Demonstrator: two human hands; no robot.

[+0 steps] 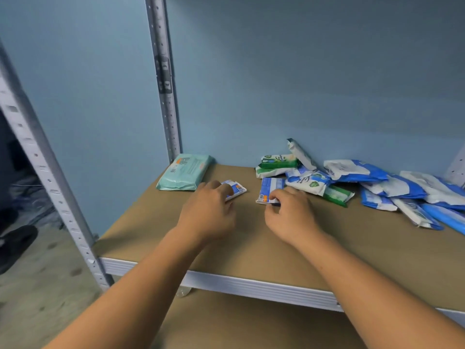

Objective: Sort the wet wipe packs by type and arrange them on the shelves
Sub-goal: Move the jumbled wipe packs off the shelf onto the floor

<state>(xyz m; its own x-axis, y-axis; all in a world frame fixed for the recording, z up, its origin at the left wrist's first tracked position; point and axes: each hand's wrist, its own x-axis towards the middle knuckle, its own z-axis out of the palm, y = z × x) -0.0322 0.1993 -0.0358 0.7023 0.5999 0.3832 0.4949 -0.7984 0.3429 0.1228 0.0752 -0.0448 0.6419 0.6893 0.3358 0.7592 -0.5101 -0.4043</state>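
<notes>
two hands, two small packs on a brown shelf

a person's left hand curled its fingers over a small blue-and-white pack lying on the brown shelf board, while the right hand pinched the near edge of a second blue-and-white pack just beside it. both were flat, crinkled sachets, blue on the face with white ends and a small orange mark. the two hands were apart, each gripping its own pack.

a larger mint-green pack with an orange label lay at the back left corner, near the grey metal upright. to the right, against the blue wall, green-and-white packs lay loosely heaped, with one white pack tipped up against the wall. further right, a jumble of bigger blue-and-white packs spread overlapping toward the edge of the view. a lower shelf board showed beneath the white front rail.
</notes>
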